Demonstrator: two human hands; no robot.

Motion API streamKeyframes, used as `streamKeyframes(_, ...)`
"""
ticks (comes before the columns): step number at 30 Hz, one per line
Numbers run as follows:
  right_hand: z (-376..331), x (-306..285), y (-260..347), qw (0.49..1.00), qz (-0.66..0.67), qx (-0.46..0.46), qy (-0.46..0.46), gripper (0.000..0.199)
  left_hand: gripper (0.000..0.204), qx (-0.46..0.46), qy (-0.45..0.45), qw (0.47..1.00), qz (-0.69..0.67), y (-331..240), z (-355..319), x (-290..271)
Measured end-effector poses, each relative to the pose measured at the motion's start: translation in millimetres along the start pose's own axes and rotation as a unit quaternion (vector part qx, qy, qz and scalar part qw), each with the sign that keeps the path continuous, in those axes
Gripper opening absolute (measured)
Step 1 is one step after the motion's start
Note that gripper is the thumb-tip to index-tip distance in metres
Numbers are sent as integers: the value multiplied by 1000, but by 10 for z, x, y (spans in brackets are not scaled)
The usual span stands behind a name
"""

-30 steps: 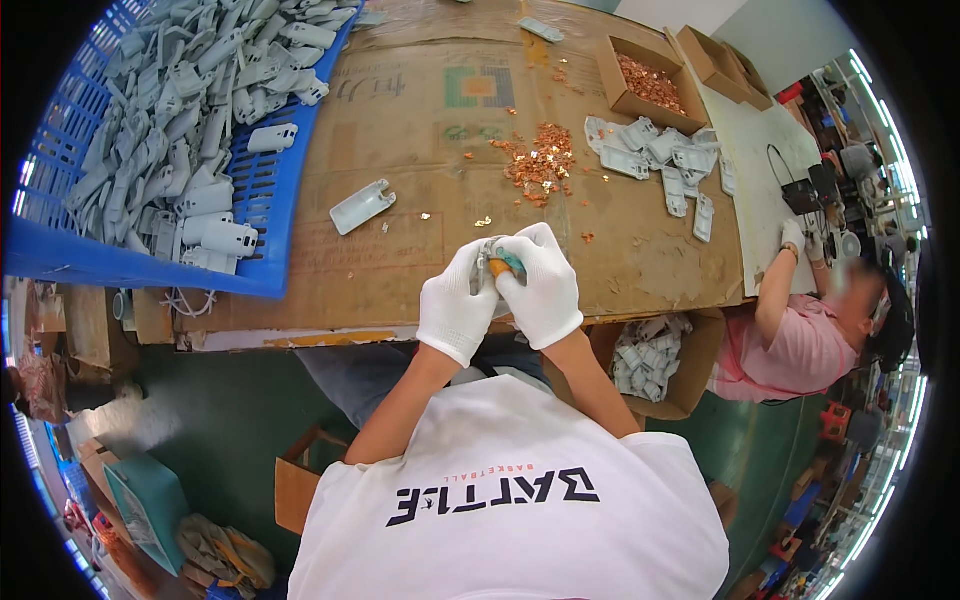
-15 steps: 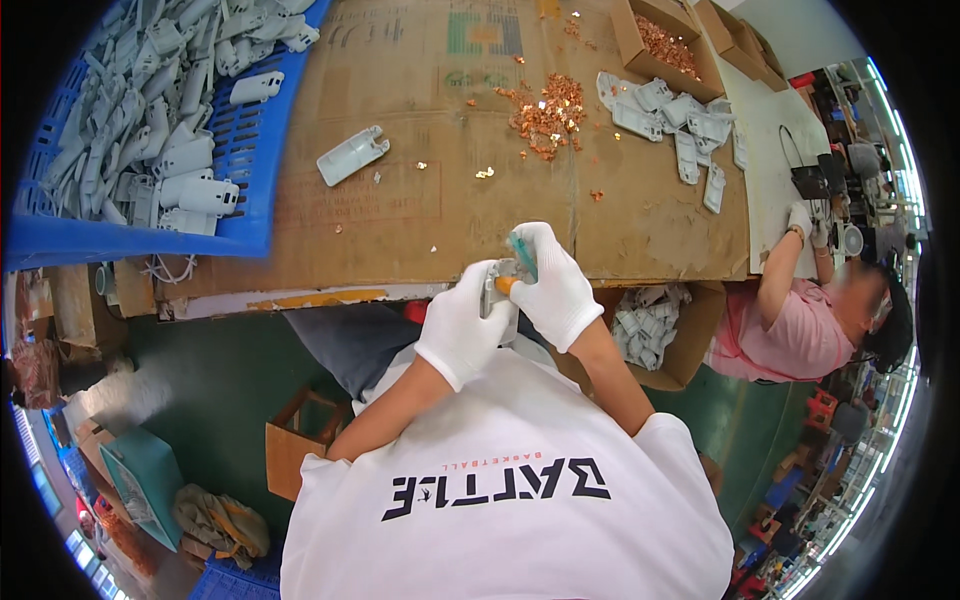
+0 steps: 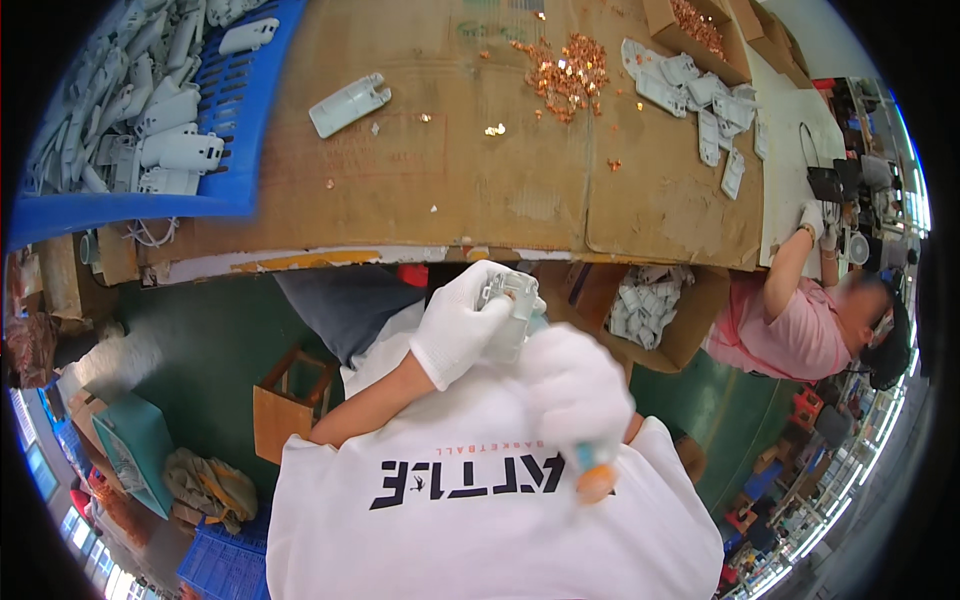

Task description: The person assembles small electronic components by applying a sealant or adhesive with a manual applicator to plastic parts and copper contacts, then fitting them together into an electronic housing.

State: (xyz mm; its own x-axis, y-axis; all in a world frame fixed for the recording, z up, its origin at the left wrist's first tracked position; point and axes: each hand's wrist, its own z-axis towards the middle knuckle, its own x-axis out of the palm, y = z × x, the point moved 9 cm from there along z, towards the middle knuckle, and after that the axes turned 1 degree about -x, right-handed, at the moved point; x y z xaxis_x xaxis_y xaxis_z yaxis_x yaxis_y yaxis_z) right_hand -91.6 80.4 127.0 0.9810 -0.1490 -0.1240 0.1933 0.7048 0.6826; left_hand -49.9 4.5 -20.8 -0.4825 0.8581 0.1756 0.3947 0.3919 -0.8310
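Observation:
My left hand (image 3: pixel 460 322), in a white glove, grips a light grey plastic housing (image 3: pixel 512 312) just in front of the table edge. The housing's recessed inner side shows at its upper end. My right hand (image 3: pixel 577 385), also gloved and blurred by motion, is closed around a teal and orange tool (image 3: pixel 596 482) to the right of the housing. The tool's orange end sticks out below the hand, over my shirt; its exact kind is unclear. Another grey housing (image 3: pixel 349 105) lies by itself on the cardboard-covered table (image 3: pixel 390 200).
A blue crate (image 3: pixel 215 200) full of grey plastic parts stands at left. Small copper-coloured pieces (image 3: pixel 572 78) lie heaped mid-table. Several housings (image 3: pixel 690 92) sit farther right. Below the table edge is a carton (image 3: pixel 695 335) of pale parts. A person in pink (image 3: pixel 765 330) works at right.
My right hand has moved down and toward me from the housing, swinging the tool's orange end downward. The left hand still holds the housing. My view has shifted a little.

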Motion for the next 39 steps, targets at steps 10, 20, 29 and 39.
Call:
streamKeyframes(10,-80,257,18,991,46,93,90,18,26,-9,46,998,36,-8,-336,103)
streamKeyframes(20,-49,258,62,988,94,77,94,30,26,-10,20,989,144,-90,-462,95)
streamKeyframes(29,-112,110,105,996,89,29,-9,18,26,54,16,979,198,-233,-461,117)
streamKeyframes(39,-48,-12,136,998,44,-25,-39,26,24,118,-4,985,127,-242,-207,52)
